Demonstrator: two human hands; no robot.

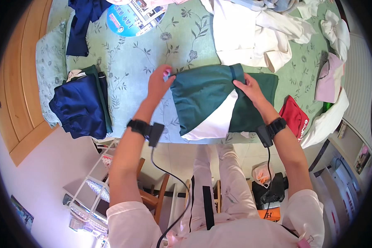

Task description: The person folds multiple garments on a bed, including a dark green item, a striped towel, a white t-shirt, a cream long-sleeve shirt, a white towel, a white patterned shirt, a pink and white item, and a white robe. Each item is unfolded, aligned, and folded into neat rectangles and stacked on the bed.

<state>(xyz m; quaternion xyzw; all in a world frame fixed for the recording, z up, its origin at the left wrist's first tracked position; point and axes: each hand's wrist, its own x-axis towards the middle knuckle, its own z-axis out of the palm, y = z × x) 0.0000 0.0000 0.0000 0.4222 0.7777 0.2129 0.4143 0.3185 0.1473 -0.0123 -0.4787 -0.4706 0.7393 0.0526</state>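
Note:
A green garment with a white triangular panel, apparently shorts (202, 93), lies partly folded near the bed's front edge. One half overlaps the other, with the waistband towards the right. My right hand (251, 89) grips the fabric by the waistband, thumb on top and fingers partly hidden. At the upper left corner of the shorts is my left hand (160, 82), its thumb tip touching the edge and its curled fingers apart from the thumb. Both wrists wear black straps with cabled devices.
Folded navy and green clothes (80, 105) lie at the left. White garments (252, 37) spread across the back right, with a red cloth (294, 118) nearer. A round blue printed fan (134, 18) and a navy garment (79, 35) lie at the back. Below left stands a white wire rack (89, 194).

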